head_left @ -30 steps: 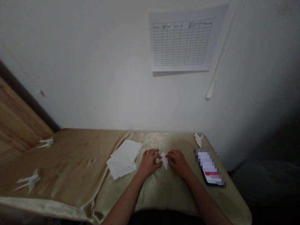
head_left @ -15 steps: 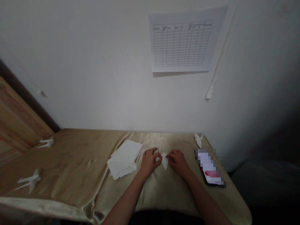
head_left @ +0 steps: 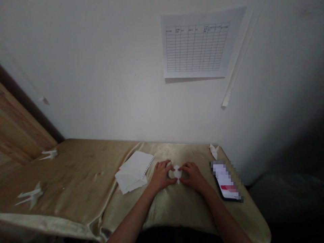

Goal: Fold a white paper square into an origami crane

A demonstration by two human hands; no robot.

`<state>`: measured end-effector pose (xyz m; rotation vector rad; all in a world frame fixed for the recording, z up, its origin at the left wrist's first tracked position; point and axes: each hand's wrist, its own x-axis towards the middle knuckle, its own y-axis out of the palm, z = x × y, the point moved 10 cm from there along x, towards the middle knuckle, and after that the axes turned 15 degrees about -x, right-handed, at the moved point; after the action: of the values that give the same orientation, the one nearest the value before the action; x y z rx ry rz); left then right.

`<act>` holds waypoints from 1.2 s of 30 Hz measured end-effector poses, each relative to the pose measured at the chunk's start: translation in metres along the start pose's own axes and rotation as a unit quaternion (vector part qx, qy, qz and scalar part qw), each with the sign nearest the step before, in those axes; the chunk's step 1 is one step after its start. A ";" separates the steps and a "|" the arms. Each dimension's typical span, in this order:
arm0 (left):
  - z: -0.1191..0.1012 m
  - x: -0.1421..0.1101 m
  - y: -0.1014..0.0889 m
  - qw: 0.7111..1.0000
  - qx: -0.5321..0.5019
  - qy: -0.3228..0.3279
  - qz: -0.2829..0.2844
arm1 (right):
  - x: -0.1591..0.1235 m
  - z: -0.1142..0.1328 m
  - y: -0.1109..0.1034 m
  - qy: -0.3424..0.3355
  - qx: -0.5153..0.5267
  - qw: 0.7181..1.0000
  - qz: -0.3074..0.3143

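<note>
At the middle of the satin-covered counter (head_left: 76, 175), the left hand (head_left: 160, 176) and right hand (head_left: 193, 176) held a small folded paper piece (head_left: 177, 172) in a narrow pinch between them (paper cranes (head_left: 30, 196) already lay finished), with loose sheets (head_left: 131, 172) left at 9 o'clock.

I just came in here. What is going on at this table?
One person is holding a small folded paper between the fingertips of the left hand and the right hand, just above the satin cloth. A stack of white sheets lies left of the hands, and a phone lies to their right. Finished paper cranes sit farther out on the cloth.
</note>
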<state>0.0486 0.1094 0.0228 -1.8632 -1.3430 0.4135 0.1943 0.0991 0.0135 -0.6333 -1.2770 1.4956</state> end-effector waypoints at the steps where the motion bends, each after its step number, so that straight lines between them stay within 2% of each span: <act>1: 0.000 0.000 0.001 1.000 0.003 0.001 0.004 | -0.001 0.000 0.000 -0.001 0.001 1.000 0.000; 11: -0.001 -0.005 0.005 0.999 0.015 -0.002 0.039 | -0.005 0.003 0.000 -0.009 0.006 1.000 -0.003; 23: -0.001 -0.002 -0.002 0.999 -0.011 0.035 0.018 | -0.005 0.002 -0.003 -0.007 0.009 1.000 -0.021; 29: 0.006 0.006 -0.005 0.999 -0.027 0.023 -0.005 | 0.003 -0.005 0.002 0.006 0.007 0.999 -0.040; 36: -0.001 0.008 -0.009 0.999 -0.001 0.028 -0.020 | 0.010 -0.006 0.001 0.021 -0.016 0.998 -0.052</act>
<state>0.0465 0.1173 0.0311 -1.8333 -1.3420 0.3379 0.1958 0.1107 0.0125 -0.6065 -1.2846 1.3723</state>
